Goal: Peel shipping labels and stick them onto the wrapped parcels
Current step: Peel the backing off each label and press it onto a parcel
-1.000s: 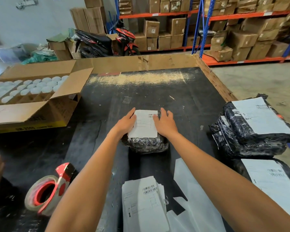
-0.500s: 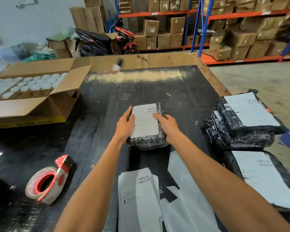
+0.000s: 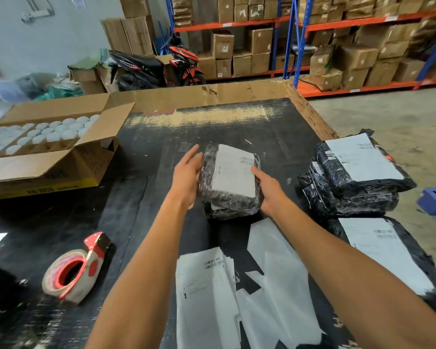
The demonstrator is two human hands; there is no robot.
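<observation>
A small parcel in black wrap [image 3: 227, 200] is tilted up off the black table [image 3: 282, 137], with a white shipping label [image 3: 233, 172] stuck on its top face. My left hand [image 3: 186, 177] lies flat against its left side with the fingers straight. My right hand [image 3: 268, 190] grips its right side, the thumb on the label's edge. A stack of unpeeled labels [image 3: 202, 293] lies near me, with peeled backing sheets [image 3: 275, 273] beside it.
Labelled black parcels [image 3: 350, 195] are piled at the table's right edge, and another one [image 3: 380, 250] lies closer to me. A red tape dispenser [image 3: 73, 270] sits at the front left. An open carton of white lids [image 3: 48, 167] stands at the left. Shelves of boxes are behind.
Both hands went from pressing the label flat on top of the parcel to gripping its sides. The parcel has come up off the table and turned slightly.
</observation>
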